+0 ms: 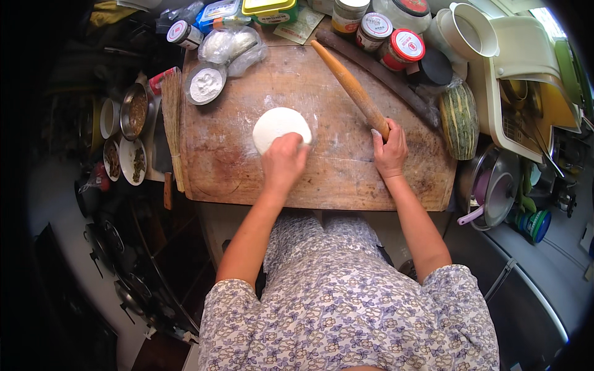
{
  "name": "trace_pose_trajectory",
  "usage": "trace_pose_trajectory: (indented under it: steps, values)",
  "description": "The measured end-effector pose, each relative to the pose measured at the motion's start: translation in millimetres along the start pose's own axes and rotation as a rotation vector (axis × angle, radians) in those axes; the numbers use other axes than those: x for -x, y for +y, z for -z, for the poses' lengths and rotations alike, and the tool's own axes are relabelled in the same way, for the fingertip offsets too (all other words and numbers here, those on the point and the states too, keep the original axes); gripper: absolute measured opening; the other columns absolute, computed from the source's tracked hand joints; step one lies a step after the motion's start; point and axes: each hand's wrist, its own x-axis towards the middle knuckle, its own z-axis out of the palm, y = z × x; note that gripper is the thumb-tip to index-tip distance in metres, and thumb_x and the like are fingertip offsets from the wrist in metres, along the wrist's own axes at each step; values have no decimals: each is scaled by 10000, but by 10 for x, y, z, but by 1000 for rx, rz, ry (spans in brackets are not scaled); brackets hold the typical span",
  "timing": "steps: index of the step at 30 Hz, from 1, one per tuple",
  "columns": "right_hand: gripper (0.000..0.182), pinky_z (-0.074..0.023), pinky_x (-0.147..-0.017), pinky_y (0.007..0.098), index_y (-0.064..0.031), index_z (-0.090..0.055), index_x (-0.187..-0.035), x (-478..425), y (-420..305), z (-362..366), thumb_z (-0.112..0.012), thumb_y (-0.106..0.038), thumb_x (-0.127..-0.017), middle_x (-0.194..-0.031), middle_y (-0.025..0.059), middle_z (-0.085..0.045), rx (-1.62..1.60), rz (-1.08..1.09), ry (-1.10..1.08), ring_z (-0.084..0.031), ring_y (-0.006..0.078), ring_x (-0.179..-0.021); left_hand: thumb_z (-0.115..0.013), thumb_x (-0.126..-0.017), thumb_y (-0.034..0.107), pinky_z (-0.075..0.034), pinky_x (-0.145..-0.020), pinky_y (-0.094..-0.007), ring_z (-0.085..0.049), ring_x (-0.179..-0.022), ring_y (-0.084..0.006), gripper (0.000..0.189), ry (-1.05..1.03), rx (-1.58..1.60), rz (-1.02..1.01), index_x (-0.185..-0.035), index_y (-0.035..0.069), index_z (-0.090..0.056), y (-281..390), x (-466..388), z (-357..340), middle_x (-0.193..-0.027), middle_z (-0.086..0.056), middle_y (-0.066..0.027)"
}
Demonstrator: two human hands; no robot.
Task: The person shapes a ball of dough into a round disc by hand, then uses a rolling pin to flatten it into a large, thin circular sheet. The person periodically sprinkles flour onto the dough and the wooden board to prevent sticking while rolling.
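Observation:
A round, flat piece of white dough (pixel 280 121) lies on a floured wooden board (pixel 222 176). Over its lower right part is my left hand (pixel 285 160), fingers curled down; the fingertips are partly hidden, so whether they pinch the dough or anything else cannot be told. My right hand (pixel 392 150) is closed around the near end of a tapered wooden rolling pin (pixel 345 79), which slants away to the upper left with its far end near the back of the board. A metal bowl of white flour (pixel 205 85) stands at the board's back left corner.
Bagged dough (pixel 230 45) sits behind the flour bowl. Along the back right lie a long dark rod (pixel 376 72) and several lidded jars (pixel 403 48). A striped squash (pixel 458 121) is at the right edge. On the left are a straw whisk broom (pixel 172 125), a knife handle (pixel 168 191) and food bowls (pixel 133 161).

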Motion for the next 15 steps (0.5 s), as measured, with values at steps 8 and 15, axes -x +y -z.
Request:
trace_pose_trajectory:
  steps: [8, 15]
  values:
    - [419, -484, -757, 374, -59, -543, -1160, -27, -175, 53, -700, -183, -792, -974, 108, -607, -35, 75, -126, -581, 294, -888, -643, -879, 121, -465, -775, -266, -562, -931, -131, 201, 240, 160, 266, -1035, -6, -642, -806, 195, 541, -991, -655, -85]
    - [379, -466, -766, 339, -86, -571, -1130, 15, -730, -7, -687, -226, -798, -984, 78, -596, -78, 423, -458, -564, 237, -876, -454, -964, 244, -299, -1073, -424, -371, -1319, -293, 403, 335, -148, 76, -1298, 19, -486, -989, -45, 649, -1418, -426, -137]
